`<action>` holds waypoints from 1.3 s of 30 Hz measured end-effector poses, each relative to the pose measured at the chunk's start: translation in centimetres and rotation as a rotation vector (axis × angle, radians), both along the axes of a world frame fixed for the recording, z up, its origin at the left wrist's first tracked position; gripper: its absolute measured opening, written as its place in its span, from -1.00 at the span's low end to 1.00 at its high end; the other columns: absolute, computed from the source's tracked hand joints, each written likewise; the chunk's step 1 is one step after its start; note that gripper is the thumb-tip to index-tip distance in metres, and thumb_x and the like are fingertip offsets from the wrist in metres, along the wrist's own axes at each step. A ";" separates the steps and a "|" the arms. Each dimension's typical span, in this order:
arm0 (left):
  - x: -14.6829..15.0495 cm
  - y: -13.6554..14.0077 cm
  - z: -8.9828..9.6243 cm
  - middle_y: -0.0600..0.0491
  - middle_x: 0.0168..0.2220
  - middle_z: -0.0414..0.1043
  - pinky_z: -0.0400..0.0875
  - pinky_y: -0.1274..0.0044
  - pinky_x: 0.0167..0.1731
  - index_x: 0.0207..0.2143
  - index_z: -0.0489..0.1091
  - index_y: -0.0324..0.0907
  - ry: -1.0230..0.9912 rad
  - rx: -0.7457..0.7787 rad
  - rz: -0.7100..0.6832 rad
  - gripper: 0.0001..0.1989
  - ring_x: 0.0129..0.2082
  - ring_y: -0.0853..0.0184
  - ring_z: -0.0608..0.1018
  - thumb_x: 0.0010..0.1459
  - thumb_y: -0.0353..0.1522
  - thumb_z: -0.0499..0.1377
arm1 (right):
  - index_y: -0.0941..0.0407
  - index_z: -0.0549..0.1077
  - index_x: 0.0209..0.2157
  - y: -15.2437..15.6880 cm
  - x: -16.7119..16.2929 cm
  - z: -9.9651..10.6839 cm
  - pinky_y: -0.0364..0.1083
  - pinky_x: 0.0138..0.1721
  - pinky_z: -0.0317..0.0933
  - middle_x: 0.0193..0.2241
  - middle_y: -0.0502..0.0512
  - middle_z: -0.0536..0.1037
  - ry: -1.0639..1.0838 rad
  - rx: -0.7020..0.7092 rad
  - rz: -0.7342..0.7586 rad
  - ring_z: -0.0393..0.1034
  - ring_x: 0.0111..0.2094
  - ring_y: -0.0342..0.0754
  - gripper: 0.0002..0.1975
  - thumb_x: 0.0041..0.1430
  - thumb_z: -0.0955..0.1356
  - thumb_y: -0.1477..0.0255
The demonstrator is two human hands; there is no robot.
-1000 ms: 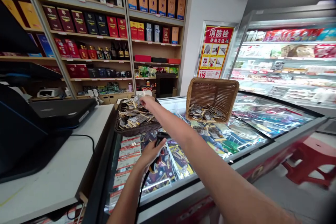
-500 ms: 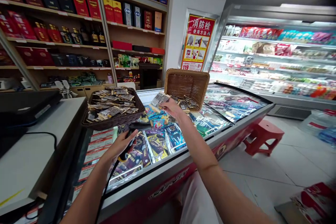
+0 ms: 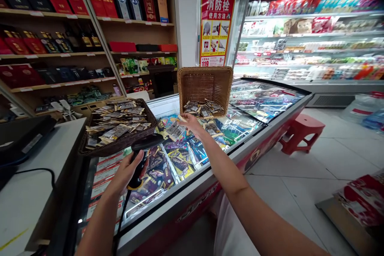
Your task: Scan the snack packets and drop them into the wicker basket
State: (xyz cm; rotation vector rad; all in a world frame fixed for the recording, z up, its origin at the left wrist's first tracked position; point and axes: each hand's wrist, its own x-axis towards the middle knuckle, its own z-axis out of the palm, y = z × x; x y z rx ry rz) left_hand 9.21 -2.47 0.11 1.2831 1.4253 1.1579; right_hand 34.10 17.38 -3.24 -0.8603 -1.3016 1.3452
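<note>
A corded black handheld barcode scanner is gripped in my left hand, its head toward the right over the freezer lid. My right hand pinches a small flat packet by its edge, just above the glass and right of the scanner. A dark woven basket heaped with similar packets stands at the left. Behind my right hand, a tan wicker basket rests on its side, with several packets inside. Another packet lies on the glass before it.
The glass-topped chest freezer holds colourful packaged goods. A white counter with dark equipment is at the left. To the right are a red stool and water bottles on the floor. Shelves and a lit display fridge line the back.
The view has shifted, moving the scene leftward and up in the picture. My right hand has lowered the packet toward the glass, and the scanner head now shows more fully.
</note>
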 end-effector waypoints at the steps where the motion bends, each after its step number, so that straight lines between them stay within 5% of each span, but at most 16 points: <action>1: 0.0 0.1 -0.1 0.12 -0.55 0.42 0.29 0.53 -0.64 -0.41 0.35 -0.14 -0.002 -0.005 -0.006 -0.38 -0.70 0.44 0.32 0.00 0.24 0.30 | 0.09 0.54 -0.22 0.1 0.0 -0.1 -0.20 -0.52 0.07 -0.46 -0.07 0.50 0.022 -0.013 -0.031 0.27 -0.51 -0.17 -0.48 -0.22 0.63 0.17; 11: 0.8 -0.1 0.4 0.17 -0.64 0.32 0.26 0.50 -0.65 -0.43 0.36 -0.10 0.053 -0.060 -0.042 -0.37 -0.70 0.38 0.30 -0.07 0.26 0.32 | 0.06 0.49 -0.37 -0.1 -0.2 -0.2 -0.14 -0.58 -0.06 -0.64 -0.18 0.15 0.087 -0.078 -0.225 0.01 -0.62 -0.20 -0.59 -0.09 0.57 0.07; 22: 0.6 0.3 -0.2 0.13 -0.66 0.32 0.27 0.48 -0.59 -0.52 0.37 -0.11 0.081 -0.038 -0.074 -0.39 -0.69 0.37 0.30 -0.05 0.25 0.32 | 0.06 0.48 -0.38 -0.3 -0.4 0.0 -0.14 -0.58 -0.03 -0.64 -0.18 0.16 0.063 -0.112 -0.232 0.03 -0.62 -0.20 -0.68 0.01 0.55 0.15; 28: 0.3 0.5 -0.3 0.14 -0.67 0.30 0.24 0.52 -0.64 -0.49 0.38 -0.12 0.045 -0.048 -0.044 -0.38 -0.69 0.40 0.29 -0.02 0.26 0.30 | 0.05 0.48 -0.26 0.4 -0.5 -0.5 -0.16 -0.52 0.09 -0.54 -0.13 0.38 -0.007 -0.063 -0.343 0.19 -0.57 -0.18 -0.72 0.08 0.49 0.19; 35: -0.5 0.8 -0.4 0.14 -0.62 0.37 0.27 0.53 -0.64 -0.45 0.35 -0.13 -0.033 -0.055 0.008 -0.40 -0.69 0.42 0.30 -0.01 0.21 0.34 | 0.10 0.50 -0.11 1.2 1.3 -0.1 -0.10 -0.27 0.29 -0.30 0.06 0.58 -0.161 -0.041 -0.619 0.46 -0.28 -0.02 -0.72 0.22 0.39 0.24; 39: -0.6 0.3 -0.4 0.15 -0.64 0.34 0.22 0.57 -0.66 -0.47 0.33 -0.14 -0.027 -0.093 0.041 -0.38 -0.70 0.43 0.32 -0.04 0.22 0.34 | 0.20 0.41 0.11 -0.1 1.8 0.0 0.09 0.06 0.28 0.01 0.35 0.54 -0.504 -0.008 -0.970 0.40 0.05 0.18 -0.56 0.22 0.39 0.35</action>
